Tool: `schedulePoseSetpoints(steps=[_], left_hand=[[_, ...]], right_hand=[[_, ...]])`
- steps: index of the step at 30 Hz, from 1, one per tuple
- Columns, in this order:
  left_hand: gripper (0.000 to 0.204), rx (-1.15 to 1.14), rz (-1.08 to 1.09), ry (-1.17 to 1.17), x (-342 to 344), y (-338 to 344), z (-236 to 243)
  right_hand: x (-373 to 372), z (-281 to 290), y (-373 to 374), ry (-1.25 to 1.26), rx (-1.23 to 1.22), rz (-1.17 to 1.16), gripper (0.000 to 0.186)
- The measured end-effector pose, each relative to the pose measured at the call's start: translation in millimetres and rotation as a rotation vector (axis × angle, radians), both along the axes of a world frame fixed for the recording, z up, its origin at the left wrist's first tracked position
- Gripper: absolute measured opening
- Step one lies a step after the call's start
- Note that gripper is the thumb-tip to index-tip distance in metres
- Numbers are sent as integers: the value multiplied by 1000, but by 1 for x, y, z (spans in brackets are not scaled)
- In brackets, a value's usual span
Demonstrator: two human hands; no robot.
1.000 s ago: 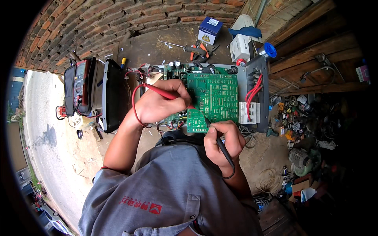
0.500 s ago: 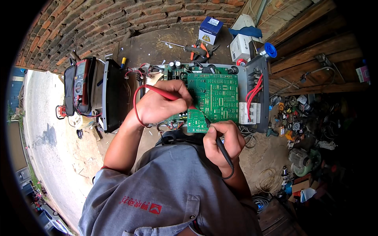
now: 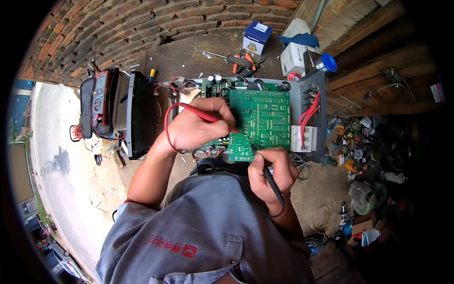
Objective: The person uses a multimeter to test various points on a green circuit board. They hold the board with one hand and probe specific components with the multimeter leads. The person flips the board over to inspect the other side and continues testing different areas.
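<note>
View shifted slightly | hands point(image 3: 191, 132) clamped on red probe point(image 3: 199, 111), black probe point(image 3: 273, 182) | brown tabletop point(image 3: 182, 52), brick wall point(image 3: 165, 18)

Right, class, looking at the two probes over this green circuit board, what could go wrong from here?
1. The red probe in the left hand and black probe in the right hand converge over the crowded green circuit board; a slip might bridge neighbouring contacts.
2. The red lead loops out beside the left hand; a snag could tug the red probe.
3. The meter sits off to the left; glancing at it might let a tip wander.
</note>
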State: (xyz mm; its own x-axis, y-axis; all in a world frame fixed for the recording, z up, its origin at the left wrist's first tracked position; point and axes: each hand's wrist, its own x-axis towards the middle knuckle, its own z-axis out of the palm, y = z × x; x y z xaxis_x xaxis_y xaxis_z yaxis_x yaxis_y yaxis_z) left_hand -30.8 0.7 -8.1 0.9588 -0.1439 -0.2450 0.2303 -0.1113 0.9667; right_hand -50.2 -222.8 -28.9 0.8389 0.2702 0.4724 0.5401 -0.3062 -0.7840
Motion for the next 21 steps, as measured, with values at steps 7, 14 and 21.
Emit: schedulePoseSetpoints(steps=[7, 14, 21], left_hand=[[9, -3, -16, -47, 0, -3, -5], [14, 71, -6, -47, 0, -9, -1], [14, 94, -17, -59, -1, -10, 1]], right_hand=[[-4, -7, -6, -2, -56, -20, 13], [-6, -6, -6, 19, -92, -36, 12], [-6, -5, -8, 81, -98, -42, 11]])
